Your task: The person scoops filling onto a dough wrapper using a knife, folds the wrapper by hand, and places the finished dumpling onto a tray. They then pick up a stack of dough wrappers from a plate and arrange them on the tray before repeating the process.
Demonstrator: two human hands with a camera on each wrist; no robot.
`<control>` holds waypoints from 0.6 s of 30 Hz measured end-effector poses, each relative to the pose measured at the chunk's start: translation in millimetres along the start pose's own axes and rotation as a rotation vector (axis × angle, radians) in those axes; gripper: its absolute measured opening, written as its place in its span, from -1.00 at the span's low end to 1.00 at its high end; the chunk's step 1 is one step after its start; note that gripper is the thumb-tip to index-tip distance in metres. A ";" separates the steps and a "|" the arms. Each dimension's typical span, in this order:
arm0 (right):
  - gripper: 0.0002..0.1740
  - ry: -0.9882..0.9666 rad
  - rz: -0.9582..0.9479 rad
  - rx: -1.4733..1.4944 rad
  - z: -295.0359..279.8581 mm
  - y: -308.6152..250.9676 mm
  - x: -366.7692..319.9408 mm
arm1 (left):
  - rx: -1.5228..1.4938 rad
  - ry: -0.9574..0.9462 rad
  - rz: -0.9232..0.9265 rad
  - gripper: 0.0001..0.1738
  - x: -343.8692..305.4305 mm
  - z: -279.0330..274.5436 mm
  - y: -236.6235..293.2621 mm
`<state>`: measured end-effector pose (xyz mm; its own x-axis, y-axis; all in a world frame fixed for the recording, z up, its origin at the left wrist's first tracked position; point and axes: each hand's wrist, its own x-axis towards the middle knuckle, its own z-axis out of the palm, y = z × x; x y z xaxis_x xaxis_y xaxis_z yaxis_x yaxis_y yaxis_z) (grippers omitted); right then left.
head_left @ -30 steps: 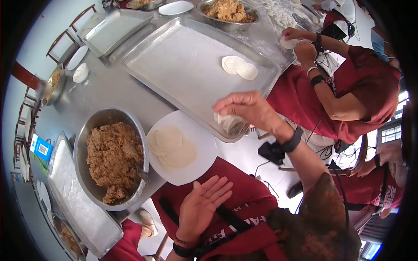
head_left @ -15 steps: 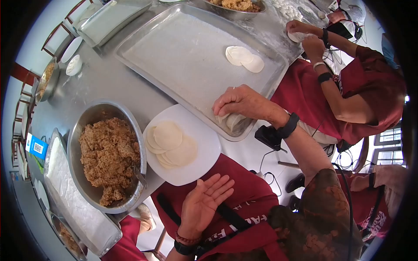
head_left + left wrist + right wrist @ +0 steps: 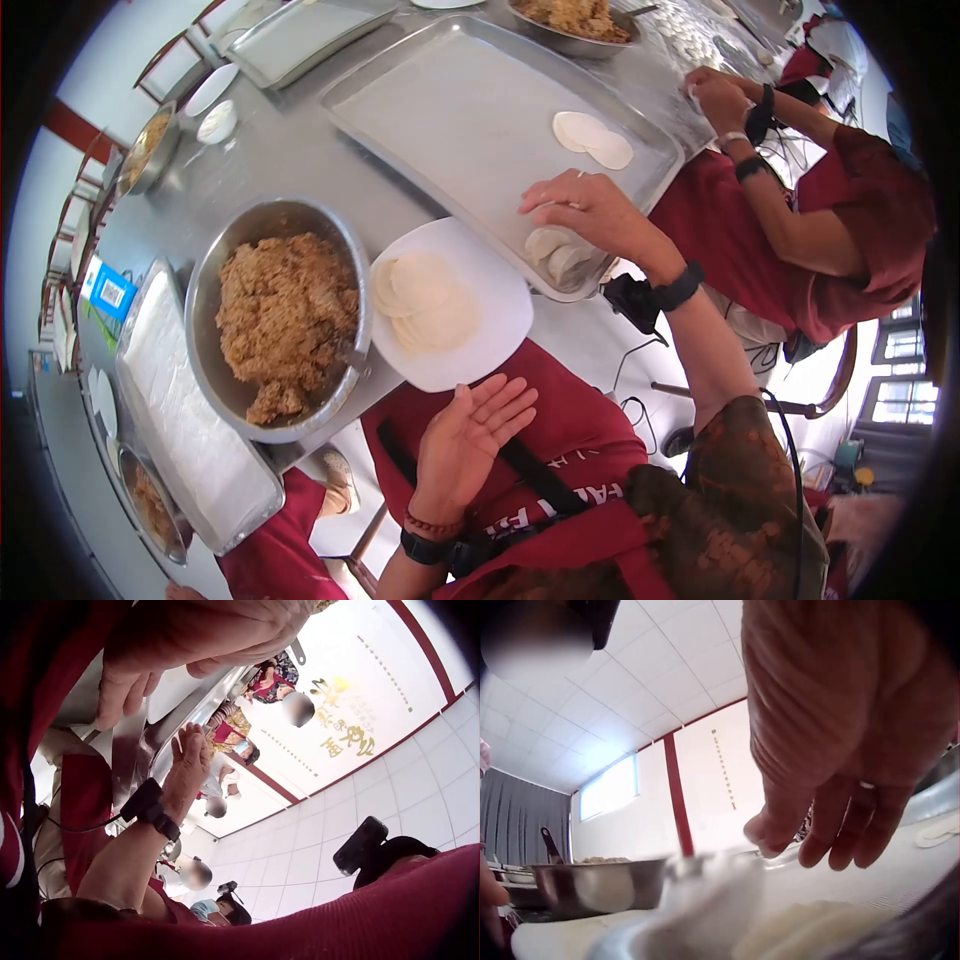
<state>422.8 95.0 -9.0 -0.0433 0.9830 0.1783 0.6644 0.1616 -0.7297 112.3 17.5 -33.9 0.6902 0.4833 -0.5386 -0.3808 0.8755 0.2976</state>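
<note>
The right hand (image 3: 590, 215) hovers over the near corner of the large metal tray (image 3: 440, 190), fingers loosely bent and holding nothing. Just below it, folded dumplings (image 3: 560, 257) lie in that corner. In the right wrist view the right hand (image 3: 840, 750) hangs with its fingers pointing down. The left hand (image 3: 468, 445) is palm up, fingers extended, with nothing on it, in front of the white plate (image 3: 500, 320) of round wrappers (image 3: 420, 300). Part of the left hand (image 3: 202, 637) shows large in the left wrist view.
A bowl of brown filling (image 3: 285, 320) stands left of the plate. Beyond it lies a floured tray (image 3: 190, 420). Flat wrappers (image 3: 592, 140) rest at the large tray's right side. Another person's hands (image 3: 720, 100) work at the right.
The right hand has risen from the tray corner and its fingers have loosened, leaving dumplings there. The head view has shifted. The left hand stays palm up.
</note>
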 end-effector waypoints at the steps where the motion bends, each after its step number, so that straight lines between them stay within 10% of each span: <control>1: -0.79 0.045 0.018 0.011 3.7 -8.9 1.8 | -0.004 -0.001 0.009 -0.38 -0.9 -1.0 -0.2; 18: -0.78 0.173 -0.171 -0.255 149.3 -69.3 10.6 | -0.033 0.037 0.204 -0.46 -27.3 -24.6 5.1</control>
<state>264.8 107.2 -55.1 -0.0577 0.9110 0.4084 0.8242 0.2743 -0.4954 76.3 8.8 -37.0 0.5735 0.6498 -0.4988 -0.5308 0.7586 0.3779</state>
